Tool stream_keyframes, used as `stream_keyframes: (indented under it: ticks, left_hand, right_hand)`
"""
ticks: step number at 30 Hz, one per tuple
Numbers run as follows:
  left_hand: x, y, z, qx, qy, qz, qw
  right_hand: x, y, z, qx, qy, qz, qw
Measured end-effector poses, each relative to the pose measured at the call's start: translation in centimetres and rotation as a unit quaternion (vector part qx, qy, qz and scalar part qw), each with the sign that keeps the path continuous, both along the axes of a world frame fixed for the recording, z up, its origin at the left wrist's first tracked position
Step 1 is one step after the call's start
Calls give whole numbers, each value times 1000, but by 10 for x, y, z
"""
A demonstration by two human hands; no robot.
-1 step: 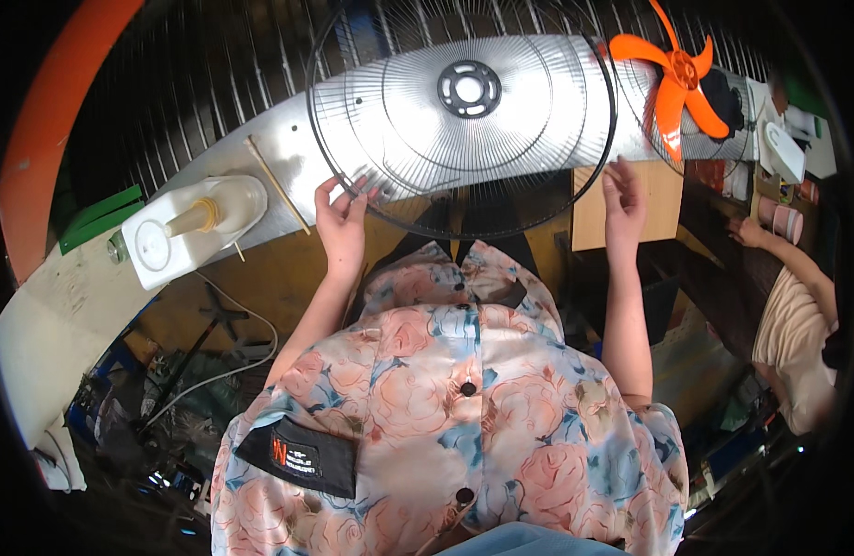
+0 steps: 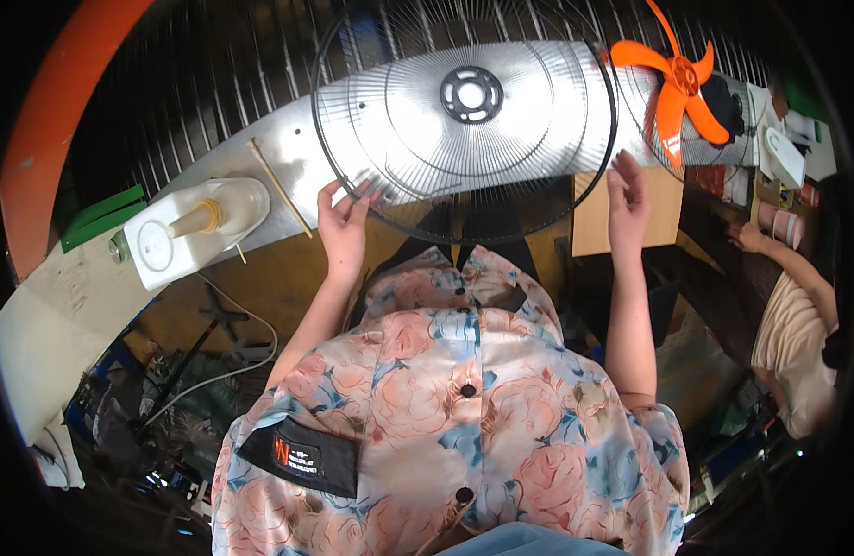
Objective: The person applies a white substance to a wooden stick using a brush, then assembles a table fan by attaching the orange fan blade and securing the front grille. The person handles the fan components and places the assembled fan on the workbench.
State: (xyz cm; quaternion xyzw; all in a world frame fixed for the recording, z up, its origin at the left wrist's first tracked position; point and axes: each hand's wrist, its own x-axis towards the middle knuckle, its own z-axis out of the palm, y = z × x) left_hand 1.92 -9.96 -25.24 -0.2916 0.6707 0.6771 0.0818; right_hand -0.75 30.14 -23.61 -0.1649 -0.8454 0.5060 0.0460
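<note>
A round black wire fan guard with a ring-shaped hub lies over the shiny metal worktop, its near edge overhanging toward me. My left hand is closed in a pinch on the guard's rim at its near left. Just outside the rim on the right, my right hand is raised with its fingers loosely bent and the thumb apart; nothing shows in it. An orange fan blade sits to the far right, on another wire guard.
On the left stand a white plastic container with a pale nozzle bottle and a thin wooden stick. A wooden board is below the worktop at right. Another person's arm reaches in from the right.
The view has shifted slightly, so the worktop and guard sit a little lower. My right hand is a touch farther right; my left hand keeps its pinch on the rim.
</note>
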Motion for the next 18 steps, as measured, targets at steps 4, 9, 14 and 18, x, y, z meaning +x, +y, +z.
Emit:
stream_keyframes:
  ticks: [4, 9, 14, 18]
  left_hand:
    - [-6, -5, -2, 16, 2, 6, 1000]
    - [-11, -9, -6, -1, 5, 2, 1000]
    - [-19, -8, -12, -40, 11, 5, 999]
    - [-31, -3, -21, -131, 43, 31, 990]
  right_hand:
    - [-108, -9, 16, 206, 152, 140, 957]
    - [-274, -64, -15, 315, 192, 193, 909]
    - [-336, -70, -47, 259, -39, 244, 934]
    - [-326, -57, -50, 301, -67, 232, 923]
